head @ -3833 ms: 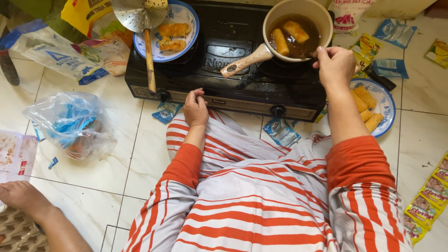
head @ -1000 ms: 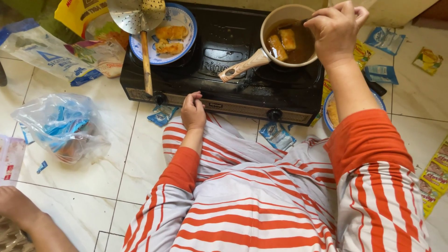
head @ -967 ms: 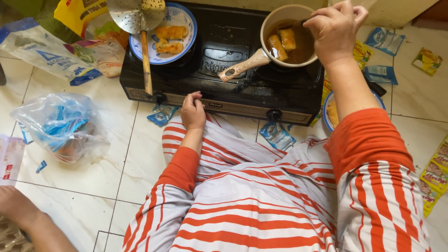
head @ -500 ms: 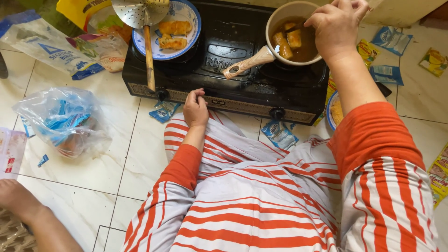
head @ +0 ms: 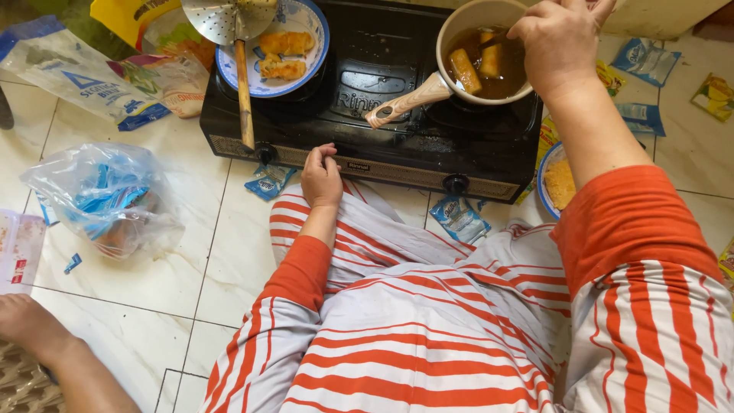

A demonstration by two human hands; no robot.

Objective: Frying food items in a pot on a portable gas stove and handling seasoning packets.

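Frying at a black two-burner stove (head: 382, 84) on the tiled floor (head: 191, 252).

The stove carries a cream pan (head: 480, 53) of dark oil with golden fritters (head: 465, 70) on its right burner, and a blue-rimmed plate (head: 306, 46) under a slotted skimmer (head: 229, 23) on its left. The right hand (head: 562, 42) hovers over the pan, pinching a thin utensil; its grip is partly hidden. The left hand (head: 321, 177) rests loosely curled on the knee, holding nothing.
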